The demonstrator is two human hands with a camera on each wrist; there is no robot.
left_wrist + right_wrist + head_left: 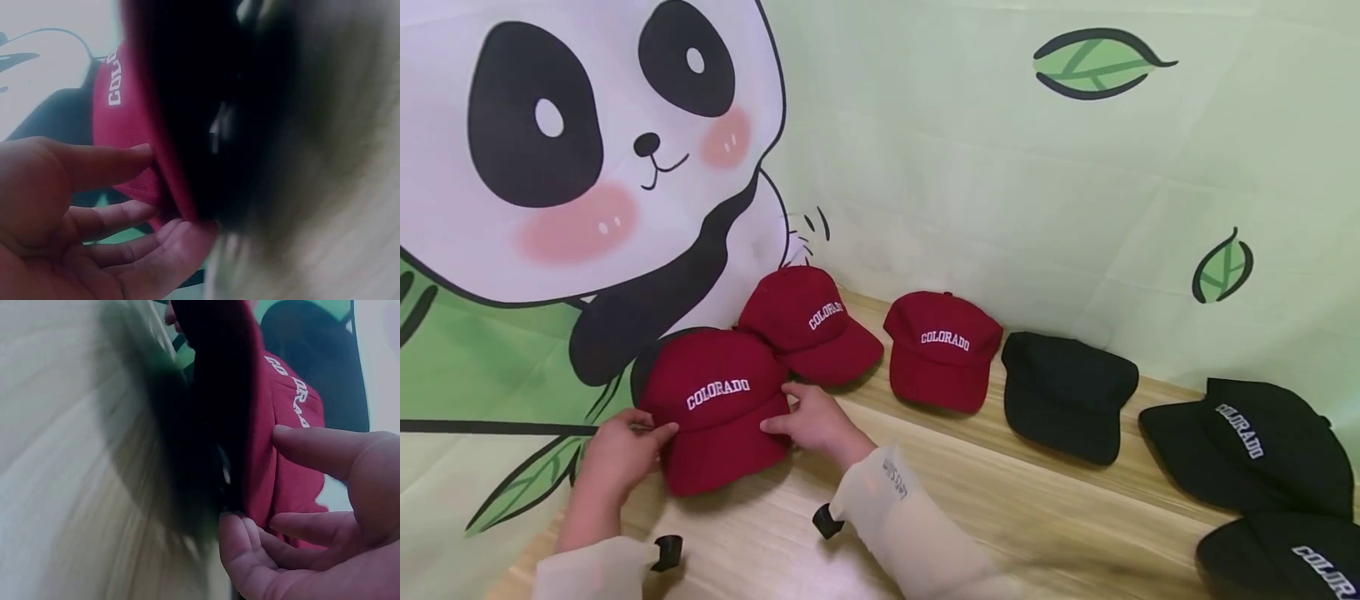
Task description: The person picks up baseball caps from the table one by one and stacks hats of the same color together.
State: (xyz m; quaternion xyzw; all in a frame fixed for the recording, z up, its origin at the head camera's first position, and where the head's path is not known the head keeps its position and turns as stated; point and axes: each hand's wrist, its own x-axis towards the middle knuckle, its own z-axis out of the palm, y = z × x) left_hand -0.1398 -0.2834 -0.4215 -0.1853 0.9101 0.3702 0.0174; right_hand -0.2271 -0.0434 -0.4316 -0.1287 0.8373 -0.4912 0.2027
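A dark red baseball cap [730,442] with white COLORADO lettering is held between both hands at the left of the table. My left hand [625,454] pinches one side of its brim, thumb on top and fingers at the edge below. On the opposite side, my right hand [820,429] pinches the brim the same way. Both wrist views show the cap's dark underside over the table; a shadow lies beneath it. Just behind stands a second red cap [805,317], its left part overlapped by the held one. Another red cap [943,350] sits farther right.
Continuing the row rightward are a black cap [1067,392] without visible lettering and a black COLORADO cap [1255,442]. Another black cap [1277,554] is cut off at the lower right corner. Behind the wooden table [1000,500] hangs a panda-printed cloth [925,167].
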